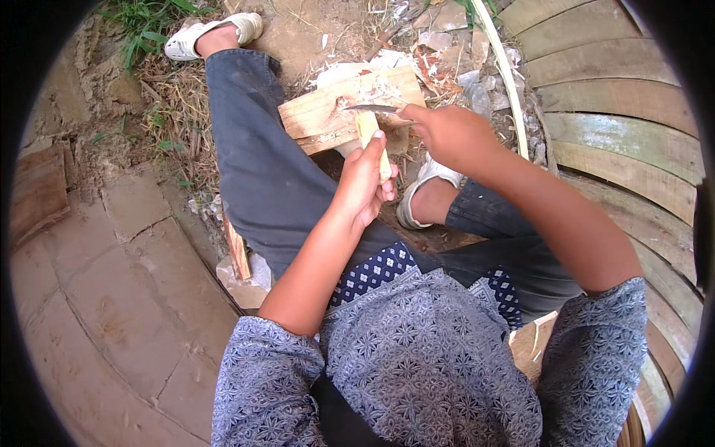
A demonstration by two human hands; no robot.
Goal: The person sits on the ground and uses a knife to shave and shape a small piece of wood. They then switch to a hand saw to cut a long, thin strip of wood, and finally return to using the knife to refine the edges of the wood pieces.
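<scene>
My left hand (363, 180) is closed round a short, pale yellow piece of wood (368, 127) that points away from me. Its far end lies over a wooden block (320, 115) in front of me. In my right hand (450, 134) is a knife, its handle hidden inside the fist. The dark knife blade (376, 109) points left and lies across the far end of the pale piece, touching or just above it. Small wood shavings (380, 91) are scattered on the block's top.
A wall of wooden planks (607, 74) curves along the right. Left lie brown paving slabs (134, 298), with dry straw (182, 123) and grass (145, 26) further off. A long pale strip (506, 67) leans near the planks. My legs (253, 149) straddle the block, feet in white shoes (248, 27).
</scene>
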